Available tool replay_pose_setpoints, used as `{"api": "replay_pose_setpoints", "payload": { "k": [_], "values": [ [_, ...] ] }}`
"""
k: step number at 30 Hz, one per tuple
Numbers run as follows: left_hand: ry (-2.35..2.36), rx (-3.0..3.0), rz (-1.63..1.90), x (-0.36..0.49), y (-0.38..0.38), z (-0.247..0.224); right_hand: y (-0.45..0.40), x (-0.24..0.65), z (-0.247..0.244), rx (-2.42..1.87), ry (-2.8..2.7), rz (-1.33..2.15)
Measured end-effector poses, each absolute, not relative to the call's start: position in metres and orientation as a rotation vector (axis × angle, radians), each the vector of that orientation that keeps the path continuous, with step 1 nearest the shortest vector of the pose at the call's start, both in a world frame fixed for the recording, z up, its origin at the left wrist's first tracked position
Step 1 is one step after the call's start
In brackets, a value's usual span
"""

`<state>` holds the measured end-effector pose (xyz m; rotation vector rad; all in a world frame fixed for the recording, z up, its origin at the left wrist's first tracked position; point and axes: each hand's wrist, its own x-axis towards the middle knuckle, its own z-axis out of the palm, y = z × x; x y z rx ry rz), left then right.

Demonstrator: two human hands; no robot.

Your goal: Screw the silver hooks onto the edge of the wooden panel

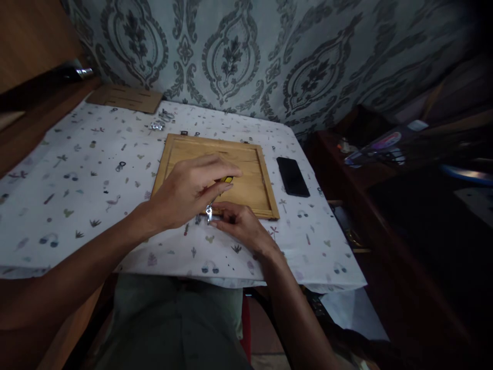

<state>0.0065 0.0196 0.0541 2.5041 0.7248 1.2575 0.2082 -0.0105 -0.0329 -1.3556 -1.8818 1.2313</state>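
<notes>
Over the left part of a shallow wooden tray (246,174), my left hand (192,187) is closed around a small screwdriver with a yellow and black handle (228,179). Its shaft points down towards a shiny metal piece (209,213) near the tray's front edge. My right hand (241,223) pinches that metal piece from the right between thumb and fingers. Part of the screwdriver is hidden by my left fingers. The tray lies flat on the patterned white tablecloth (127,226).
A black phone (293,177) lies right of the tray. Several metal pieces (160,122) sit near brown cardboard (127,97) at the back left. One small clip (120,166) is left of the tray. A patterned curtain (231,56) hangs behind the table.
</notes>
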Motion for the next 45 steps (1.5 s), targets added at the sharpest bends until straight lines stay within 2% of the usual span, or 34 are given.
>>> {"api": "replay_pose_setpoints", "payload": {
  "k": [18,27,35,45],
  "values": [
    [0.714,2.588,1.289,0.0060,0.0178,0.0502,-0.0113,0.2082,-0.0335,-1.356,-1.868,1.235],
    [0.625,2.664,1.183,0.0020,0.0247,0.0521,-0.0111,0.2079,-0.0342,-1.341,-1.861,1.243],
    [0.733,2.662,1.314,0.0058,0.0254,0.0440,-0.0117,0.2077,-0.0311,-1.337,-1.887,1.218],
    [0.670,2.651,1.187,0.0020,0.0255,0.0535,-0.0110,0.2066,-0.0327,-1.329,-1.856,1.229]
  ]
}}
